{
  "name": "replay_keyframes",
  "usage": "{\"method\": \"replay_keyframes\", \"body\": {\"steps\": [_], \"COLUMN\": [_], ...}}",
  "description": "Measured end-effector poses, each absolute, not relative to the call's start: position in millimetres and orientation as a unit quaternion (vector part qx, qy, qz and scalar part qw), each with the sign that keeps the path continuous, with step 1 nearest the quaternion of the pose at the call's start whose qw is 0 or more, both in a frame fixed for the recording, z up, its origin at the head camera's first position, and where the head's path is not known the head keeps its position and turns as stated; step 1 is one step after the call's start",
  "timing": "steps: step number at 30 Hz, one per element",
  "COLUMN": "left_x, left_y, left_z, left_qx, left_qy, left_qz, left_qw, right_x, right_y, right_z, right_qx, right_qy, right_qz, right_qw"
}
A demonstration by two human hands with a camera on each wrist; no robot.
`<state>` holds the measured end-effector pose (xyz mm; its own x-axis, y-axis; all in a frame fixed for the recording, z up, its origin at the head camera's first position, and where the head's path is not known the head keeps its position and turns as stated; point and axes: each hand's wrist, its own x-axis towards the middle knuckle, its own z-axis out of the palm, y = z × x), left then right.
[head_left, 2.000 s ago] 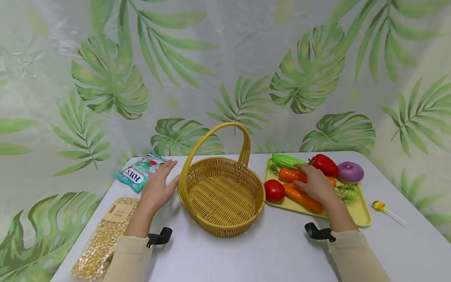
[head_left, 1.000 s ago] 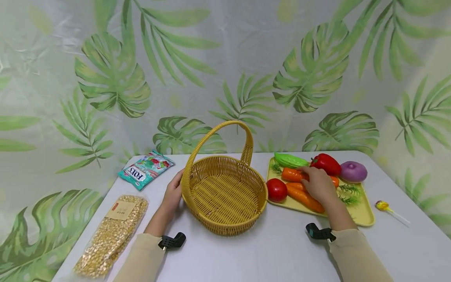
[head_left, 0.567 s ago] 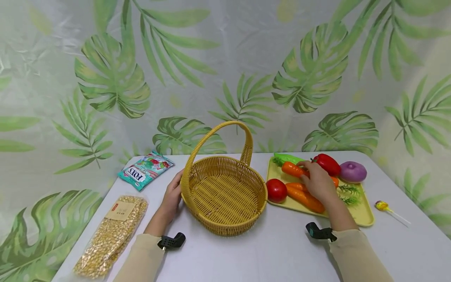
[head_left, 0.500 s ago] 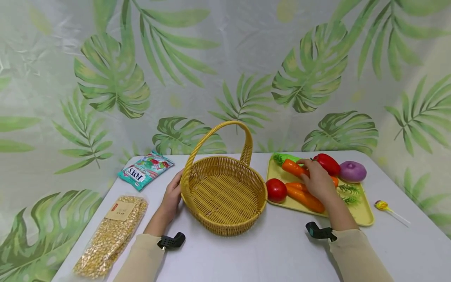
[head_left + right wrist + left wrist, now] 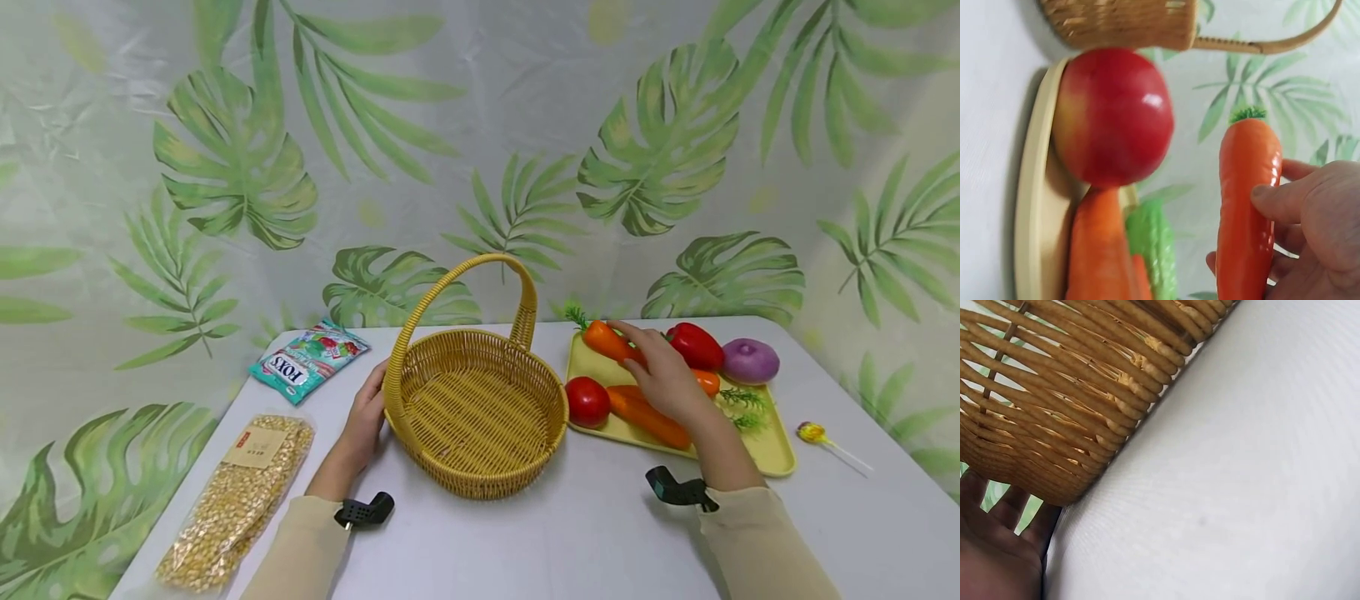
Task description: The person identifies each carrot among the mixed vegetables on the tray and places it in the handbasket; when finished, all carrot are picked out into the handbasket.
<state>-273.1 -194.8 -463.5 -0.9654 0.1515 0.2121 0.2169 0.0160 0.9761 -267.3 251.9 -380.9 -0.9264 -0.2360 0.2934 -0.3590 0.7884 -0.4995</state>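
My right hand (image 5: pixel 663 379) pinches an orange carrot (image 5: pixel 1249 206) with a green tuft, thumb on one side and fingers round the other. The carrot is raised over the yellow tray (image 5: pixel 772 462), its tuft pointing away to the left. On the tray lie another carrot (image 5: pixel 651 417), a red pepper (image 5: pixel 696 347), a purple onion (image 5: pixel 750 360) and a red round fruit (image 5: pixel 587 402). A green bitter melon (image 5: pixel 1152 250) shows in the right wrist view. My left hand (image 5: pixel 365 417) rests against the left side of the wicker basket (image 5: pixel 1054 406), fingers extended along its wall, fingertips hidden.
The basket's tall handle (image 5: pixel 517 283) arches over it, and nothing lies inside. A teal candy bag (image 5: pixel 307 362) and a packet of corn kernels (image 5: pixel 236 500) lie on the left. A lollipop (image 5: pixel 813 433) lies right of the tray. A leaf-patterned curtain (image 5: pixel 480 125) hangs behind.
My left hand has come in to the basket's side. My right hand has taken hold of a carrot on the tray, lifted it and moved slightly left and away with it.
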Motion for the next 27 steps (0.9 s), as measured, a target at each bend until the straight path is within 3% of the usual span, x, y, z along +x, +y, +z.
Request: {"method": "replay_keyframes", "body": {"steps": [9, 27], "left_x": [-270, -272], "left_y": [-194, -192], "left_z": [-460, -461], "left_qx": [-0.117, -0.125], "left_qy": [-0.702, -0.715], "left_qz": [-0.701, -0.687], "left_qw": [0.047, 0.039], "right_x": [-258, -239], "right_y": [233, 167], "right_z": [-366, -345], "right_qx": [0.195, 0.311], "right_qy": [-0.92, -0.85], "right_qz": [0.327, 0.422], "right_qw": [0.098, 0.054]}}
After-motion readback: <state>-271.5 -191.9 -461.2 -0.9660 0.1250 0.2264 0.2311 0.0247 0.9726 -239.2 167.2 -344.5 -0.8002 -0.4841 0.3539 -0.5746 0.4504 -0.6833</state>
